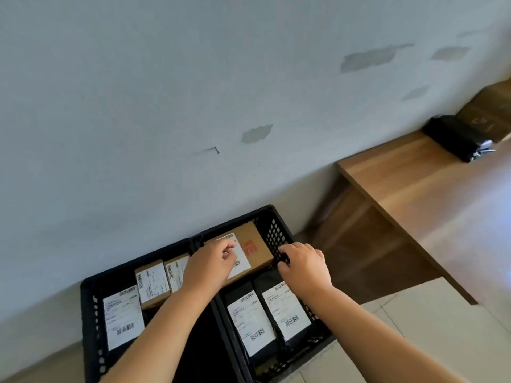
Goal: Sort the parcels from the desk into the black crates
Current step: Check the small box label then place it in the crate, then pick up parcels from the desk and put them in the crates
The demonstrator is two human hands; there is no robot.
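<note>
Two black crates stand side by side on the floor by the wall: a left crate [89, 305] and a right crate [276, 230]. A brown cardboard box [255, 244] with a white label and red print lies at the far end of the right crate. My left hand [208, 265] rests over its near left part, fingers curled on the label. My right hand [304, 265] hovers by the box's right end with fingers curled down; whether it touches the box is unclear. Two black bagged parcels [250, 320] [287, 308] lie in the right crate. The left crate holds small boxes [152, 283] and a flat parcel [121, 316].
A wooden desk [409, 183] stands to the right against the wall, with a black bagged parcel [456, 136] and a brown carton [489, 111] on its far end. Pale floor tiles [414, 327] lie to the right of the crates.
</note>
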